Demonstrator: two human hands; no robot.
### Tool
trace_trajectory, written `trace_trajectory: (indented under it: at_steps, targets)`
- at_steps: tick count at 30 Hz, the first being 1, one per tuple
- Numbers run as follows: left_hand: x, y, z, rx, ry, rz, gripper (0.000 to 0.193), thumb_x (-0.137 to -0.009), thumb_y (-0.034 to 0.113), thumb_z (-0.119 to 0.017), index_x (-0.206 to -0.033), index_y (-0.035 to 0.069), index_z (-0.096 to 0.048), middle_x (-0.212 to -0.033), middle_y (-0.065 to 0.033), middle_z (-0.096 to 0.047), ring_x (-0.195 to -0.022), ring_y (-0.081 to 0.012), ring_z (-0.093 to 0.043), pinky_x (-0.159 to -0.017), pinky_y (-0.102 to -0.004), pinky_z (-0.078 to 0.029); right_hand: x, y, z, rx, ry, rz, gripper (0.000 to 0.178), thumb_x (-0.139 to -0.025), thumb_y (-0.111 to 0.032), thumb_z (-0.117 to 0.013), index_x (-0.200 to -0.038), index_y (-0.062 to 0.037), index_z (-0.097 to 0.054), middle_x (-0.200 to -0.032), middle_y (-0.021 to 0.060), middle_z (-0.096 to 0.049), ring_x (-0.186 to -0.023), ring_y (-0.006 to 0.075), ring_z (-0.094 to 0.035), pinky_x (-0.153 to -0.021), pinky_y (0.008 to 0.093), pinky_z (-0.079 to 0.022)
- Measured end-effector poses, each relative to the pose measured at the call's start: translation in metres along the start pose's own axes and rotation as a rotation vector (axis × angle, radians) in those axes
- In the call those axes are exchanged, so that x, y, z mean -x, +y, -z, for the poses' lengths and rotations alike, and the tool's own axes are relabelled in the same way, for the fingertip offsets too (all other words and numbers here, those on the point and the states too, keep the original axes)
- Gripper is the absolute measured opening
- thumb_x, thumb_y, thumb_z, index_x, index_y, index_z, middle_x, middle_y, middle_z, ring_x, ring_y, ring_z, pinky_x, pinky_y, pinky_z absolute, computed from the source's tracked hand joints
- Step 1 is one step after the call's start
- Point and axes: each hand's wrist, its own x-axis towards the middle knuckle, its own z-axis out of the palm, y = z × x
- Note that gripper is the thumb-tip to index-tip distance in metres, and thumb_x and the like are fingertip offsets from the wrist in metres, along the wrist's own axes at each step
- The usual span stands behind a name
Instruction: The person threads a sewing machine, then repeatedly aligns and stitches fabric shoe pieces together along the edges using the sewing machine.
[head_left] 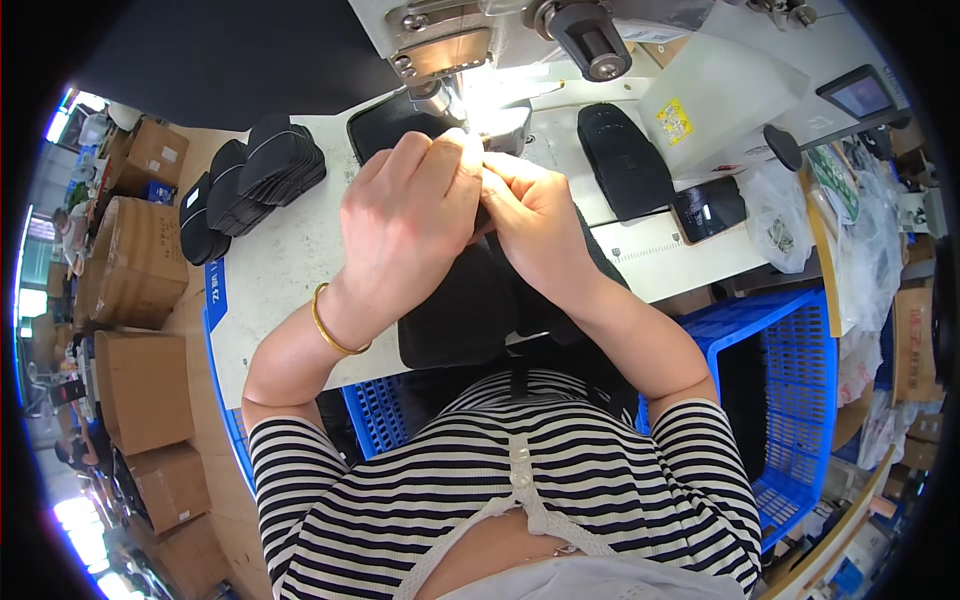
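Observation:
My left hand (410, 215) and my right hand (535, 220) meet fingertip to fingertip just in front of the sewing machine (470, 45) needle area. Both pinch the edge of a black fabric piece (460, 310) that hangs down over the table's near edge toward my lap. A gold bangle sits on my left wrist. What lies between the fingertips is hidden by the fingers and the bright machine lamp.
Stacks of black shaped pieces (250, 180) lie at the left of the white table (290, 260); another black piece (625, 160) and a dark phone (708, 208) lie right. Blue plastic crates (790, 400) stand beside me, cardboard boxes (140, 380) at far left.

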Motion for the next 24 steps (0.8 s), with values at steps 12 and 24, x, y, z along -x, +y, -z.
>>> trace_trajectory:
  at_steps: [12, 24]
  targets:
    - [0.017, -0.015, 0.018, 0.317, 0.034, 0.192, 0.025, -0.080, 0.010, -0.069, -0.103, 0.001, -0.069, -0.103, -0.0081, -0.067, -0.092, -0.0198, -0.065, -0.075, -0.0339, -0.053, -0.001, -0.001, 0.008, 0.209, -0.030, 0.055, 0.023, -0.096, -0.017, -0.055, -0.089, 0.0039, -0.064, -0.068, 0.0085, -0.059, -0.061, 0.0193, -0.061, -0.058, 0.0329, -0.051]
    - [-0.016, -0.075, -0.035, 1.278, -0.040, 1.619, 0.018, -0.094, 0.012, -0.059, -0.103, -0.001, -0.067, -0.101, -0.0070, -0.069, -0.092, -0.0182, -0.064, -0.081, -0.0307, -0.053, 0.049, 0.040, 0.060, 1.355, 0.036, 0.188, 0.064, -0.070, -0.025, -0.081, -0.121, 0.0019, -0.053, -0.107, 0.0150, -0.052, -0.104, 0.0311, -0.051, -0.090, 0.0417, -0.041]
